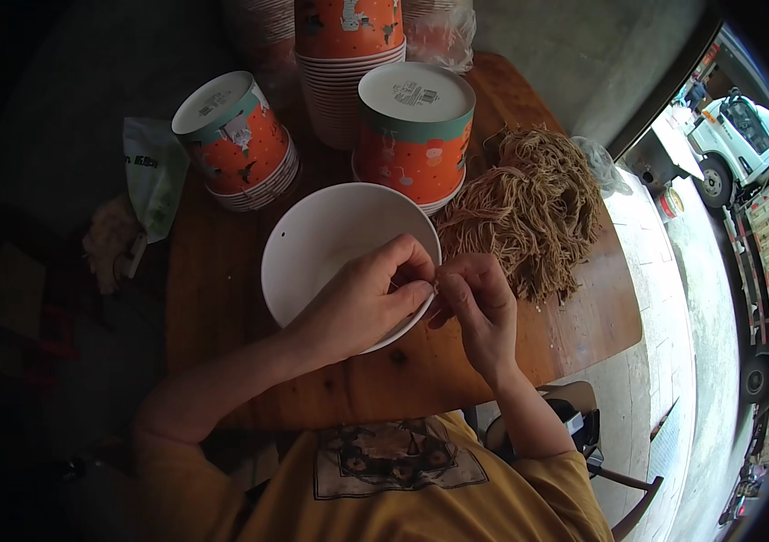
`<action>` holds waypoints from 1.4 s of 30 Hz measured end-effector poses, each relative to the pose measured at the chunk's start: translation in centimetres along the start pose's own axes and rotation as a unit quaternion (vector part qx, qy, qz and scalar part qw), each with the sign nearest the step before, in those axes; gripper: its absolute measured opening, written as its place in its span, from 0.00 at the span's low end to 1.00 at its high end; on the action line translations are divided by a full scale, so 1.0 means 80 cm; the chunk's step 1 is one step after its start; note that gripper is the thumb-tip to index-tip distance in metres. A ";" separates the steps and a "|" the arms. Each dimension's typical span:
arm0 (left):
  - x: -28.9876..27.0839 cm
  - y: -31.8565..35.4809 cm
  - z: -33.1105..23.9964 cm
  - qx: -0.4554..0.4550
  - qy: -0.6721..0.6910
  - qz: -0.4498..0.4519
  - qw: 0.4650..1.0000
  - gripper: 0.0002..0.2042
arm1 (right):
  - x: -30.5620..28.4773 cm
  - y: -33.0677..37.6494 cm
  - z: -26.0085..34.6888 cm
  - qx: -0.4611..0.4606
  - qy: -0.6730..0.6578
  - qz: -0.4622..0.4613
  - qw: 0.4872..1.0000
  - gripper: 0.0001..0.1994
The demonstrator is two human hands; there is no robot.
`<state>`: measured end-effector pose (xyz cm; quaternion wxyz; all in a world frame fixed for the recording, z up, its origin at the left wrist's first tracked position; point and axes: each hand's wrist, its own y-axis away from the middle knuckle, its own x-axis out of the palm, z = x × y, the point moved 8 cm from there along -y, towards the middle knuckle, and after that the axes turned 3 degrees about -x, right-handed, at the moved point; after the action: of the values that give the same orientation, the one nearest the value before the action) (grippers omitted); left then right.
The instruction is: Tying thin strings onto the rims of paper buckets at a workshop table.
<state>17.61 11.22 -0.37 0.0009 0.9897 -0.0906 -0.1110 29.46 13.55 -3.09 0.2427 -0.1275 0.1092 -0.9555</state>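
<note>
A white-lined paper bucket (326, 226) stands mouth up on the wooden table in front of me, with a small dark hole near its left rim. My left hand (362, 294) reaches across its mouth, thumb and fingers pinched together at the right rim. Just outside that rim is my right hand (482, 312), its thumb and fingers also closed, the tips almost meeting the left ones. Whatever lies between the fingertips is too small to make out. A loose heap of tan paper-like cords (529, 212) lies just beyond my right hand.
Upside-down orange buckets with green bands stand behind: a left stack (240, 149), a right stack (416, 131) and a tall stack (348, 77). Clear plastic wrap (443, 41) is at the back. The table edge (633, 316) curves at right; a white truck (741, 135) stands outside.
</note>
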 end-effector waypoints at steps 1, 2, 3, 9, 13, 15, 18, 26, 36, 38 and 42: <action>0.000 0.000 -0.003 0.018 0.006 0.000 1.000 0.04 | 0.000 0.001 0.000 0.000 -0.006 0.001 1.000 0.06; 0.001 0.001 -0.004 0.018 0.006 0.000 1.000 0.04 | 0.001 0.001 0.000 0.000 -0.006 0.000 1.000 0.06; 0.001 0.003 -0.008 0.013 0.012 0.001 1.000 0.05 | 0.001 0.001 -0.001 0.002 -0.015 -0.001 1.000 0.06; 0.000 0.013 -0.016 -0.004 -0.040 -0.009 0.999 0.07 | 0.008 0.005 -0.002 0.005 -0.023 0.007 1.000 0.06; -0.008 0.016 -0.017 -0.006 -0.140 -0.048 0.989 0.08 | 0.017 0.007 -0.010 0.017 -0.029 0.017 0.999 0.06; -0.012 0.015 -0.012 -0.001 -0.116 -0.053 0.992 0.07 | 0.019 0.007 -0.010 0.024 -0.043 0.018 0.999 0.05; -0.015 0.017 -0.009 0.011 -0.071 -0.056 0.996 0.05 | 0.021 0.008 -0.014 0.037 -0.068 0.018 0.997 0.05; -0.017 0.018 -0.022 0.067 -0.150 -0.061 0.985 0.02 | 0.020 0.014 -0.017 0.038 -0.047 0.022 0.998 0.05; -0.019 0.016 -0.015 0.022 -0.079 -0.022 0.996 0.04 | 0.020 0.017 -0.024 0.052 -0.105 0.018 0.993 0.06; -0.017 0.016 -0.011 -0.002 -0.068 -0.017 0.998 0.04 | 0.019 0.016 -0.025 0.064 -0.121 0.013 0.991 0.06; -0.015 0.016 -0.018 0.042 -0.128 -0.030 0.990 0.03 | 0.020 0.016 -0.025 0.068 -0.123 0.022 0.990 0.06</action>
<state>16.56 10.14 1.29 -0.0558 0.9687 -0.0652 -0.2329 28.04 11.95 -4.98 0.2833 -0.2247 0.0160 -0.9322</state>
